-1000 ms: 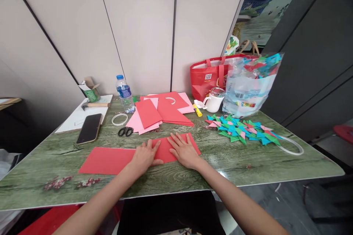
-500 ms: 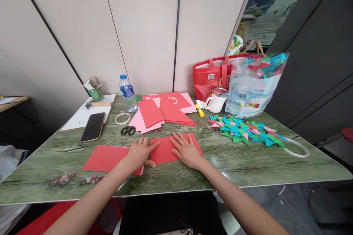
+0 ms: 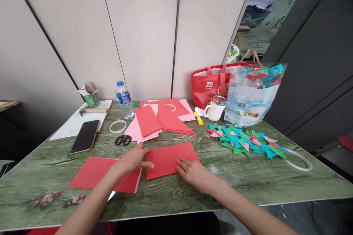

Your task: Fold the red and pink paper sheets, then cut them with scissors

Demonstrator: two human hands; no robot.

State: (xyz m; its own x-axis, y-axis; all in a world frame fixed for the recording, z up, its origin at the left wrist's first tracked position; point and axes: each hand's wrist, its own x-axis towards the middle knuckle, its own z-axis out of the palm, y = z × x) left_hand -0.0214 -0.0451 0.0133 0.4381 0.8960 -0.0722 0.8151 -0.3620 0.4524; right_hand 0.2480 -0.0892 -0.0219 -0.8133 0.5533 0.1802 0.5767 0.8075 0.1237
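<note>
A red sheet of paper, looking folded, lies flat on the table in front of me. My left hand rests at its left edge, thumb stretched over the paper and fingers apart. At the lower right part of the sheet is my right hand, its fingers stretched out on the surface and close together. Under my left forearm lies a red and pink stack of paper, partly covered by the arm. Beyond the hands are more red sheets over pink ones, with black-handled scissors beside them.
At the left are a phone, a hammer, a tape roll and a water bottle. Toward the right stand a white mug, a glue stick, a plastic bag and a pile of folded paper pieces.
My right hand has slid from the top of the red sheet down to its lower right edge, its fingers closing together. My left hand has shifted slightly at the left edge. The view has tilted up.
</note>
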